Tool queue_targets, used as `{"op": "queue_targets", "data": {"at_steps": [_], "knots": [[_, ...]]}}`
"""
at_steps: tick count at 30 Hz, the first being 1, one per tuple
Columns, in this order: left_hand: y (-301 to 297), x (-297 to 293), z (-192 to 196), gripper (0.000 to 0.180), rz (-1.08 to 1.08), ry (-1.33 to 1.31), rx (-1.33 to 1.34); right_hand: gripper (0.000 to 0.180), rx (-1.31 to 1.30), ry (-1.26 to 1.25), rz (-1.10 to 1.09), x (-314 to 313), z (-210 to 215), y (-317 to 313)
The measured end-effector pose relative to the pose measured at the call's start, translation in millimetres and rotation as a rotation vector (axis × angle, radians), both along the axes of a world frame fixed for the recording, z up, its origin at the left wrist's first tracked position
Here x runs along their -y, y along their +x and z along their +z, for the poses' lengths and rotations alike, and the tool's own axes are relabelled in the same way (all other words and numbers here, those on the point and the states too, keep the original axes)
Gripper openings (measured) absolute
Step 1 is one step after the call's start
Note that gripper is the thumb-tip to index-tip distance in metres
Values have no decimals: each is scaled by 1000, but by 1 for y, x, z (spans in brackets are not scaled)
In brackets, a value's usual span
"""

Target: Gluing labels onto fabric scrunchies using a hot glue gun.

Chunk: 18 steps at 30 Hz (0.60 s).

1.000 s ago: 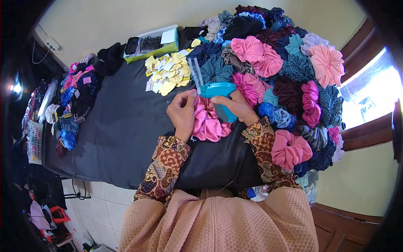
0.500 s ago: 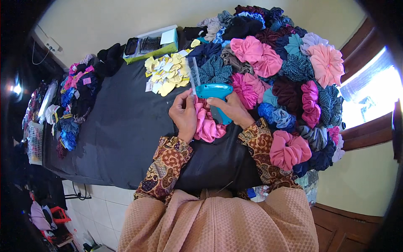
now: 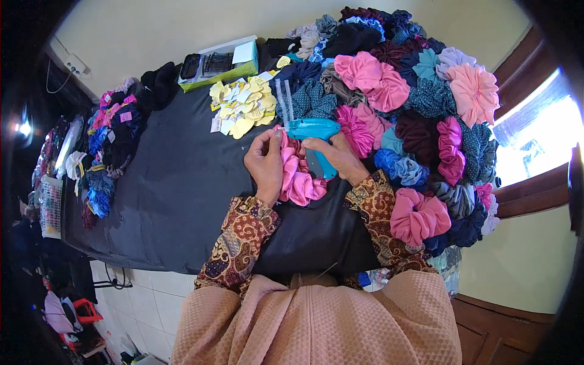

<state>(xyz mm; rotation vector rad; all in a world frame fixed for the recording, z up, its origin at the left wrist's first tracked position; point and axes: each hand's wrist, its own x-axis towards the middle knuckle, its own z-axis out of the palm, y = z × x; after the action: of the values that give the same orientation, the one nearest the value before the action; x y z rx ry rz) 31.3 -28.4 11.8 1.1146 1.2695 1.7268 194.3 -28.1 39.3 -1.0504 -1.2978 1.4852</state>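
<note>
In my right hand (image 3: pixel 345 159) is a teal tagging gun (image 3: pixel 312 128), its handle gripped and its nose pointing left. A strip of clear plastic fasteners (image 3: pixel 284 99) stands up from its front. My left hand (image 3: pixel 265 165) is closed, thumb and fingertips pinching the upper edge of a pink satin scrunchie (image 3: pixel 299 182) at the gun's needle. The scrunchie lies on the black-covered table (image 3: pixel 176 182), partly behind the gun and my hands. Whether a tag sits between the left fingertips cannot be made out.
Yellow and white paper tags (image 3: pixel 243 106) lie in a pile beyond my left hand, in front of a green-sided box (image 3: pixel 219 64). A big heap of scrunchies (image 3: pixel 420 134) covers the right side. Tagged scrunchies (image 3: pixel 109 152) lie at the far left, near a white basket (image 3: pixel 51 207).
The tagging gun has shifted slightly right and its fastener strip stands a little differently. My left fingers remain pinched on the scrunchie by the needle.
</note>
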Motion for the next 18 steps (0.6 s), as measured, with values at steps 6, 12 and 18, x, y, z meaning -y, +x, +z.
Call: {"op": "queue_targets", "data": {"at_steps": [6, 12, 18], "knots": [[1, 4, 4, 13, 18, 47, -80, 27, 40, 29, -8, 0, -1, 0], [2, 6, 4, 12, 19, 56, -111, 27, 43, 51, -33, 0, -7, -1], [3, 7, 5, 13, 29, 77, -138, 27, 23, 96, -7, 0, -7, -4]]}}
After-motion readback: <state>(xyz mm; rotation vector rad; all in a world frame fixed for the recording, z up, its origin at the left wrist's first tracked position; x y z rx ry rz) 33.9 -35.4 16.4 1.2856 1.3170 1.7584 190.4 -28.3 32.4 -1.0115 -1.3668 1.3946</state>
